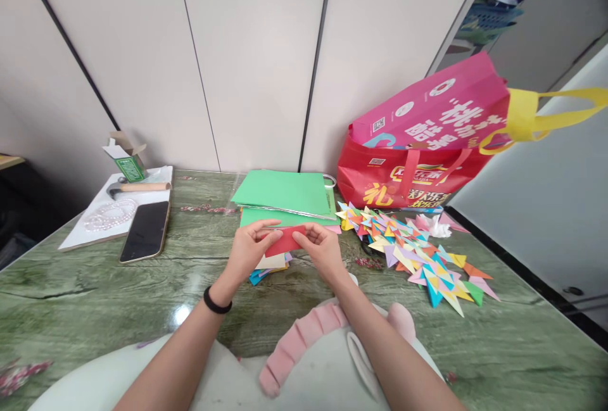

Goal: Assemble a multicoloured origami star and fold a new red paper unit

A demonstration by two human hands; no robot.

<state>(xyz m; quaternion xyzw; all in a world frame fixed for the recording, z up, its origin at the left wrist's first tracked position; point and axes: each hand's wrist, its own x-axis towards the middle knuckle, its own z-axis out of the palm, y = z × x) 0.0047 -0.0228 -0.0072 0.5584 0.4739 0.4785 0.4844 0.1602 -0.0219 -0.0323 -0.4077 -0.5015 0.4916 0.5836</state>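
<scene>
A small red paper (pixel 285 242) is held up between both hands over the table. My left hand (pixel 253 247) pinches its left end, and my right hand (pixel 319 247) pinches its right end, with both thumbs on the near face. Under and just below it lies a small stack of coloured paper (pixel 272 263), partly hidden by the red piece. Behind the hands are green sheets (pixel 285 189). To the right spreads a pile of folded paper triangles (pixel 418 249) in many colours.
A phone (pixel 145 231), a hammer (pixel 142 187), a beaded string (pixel 110 215) and an open green box (pixel 130 167) are on the left. A red bag (pixel 403 173) stands back right. A pale plush (pixel 313 360) lies along the near edge.
</scene>
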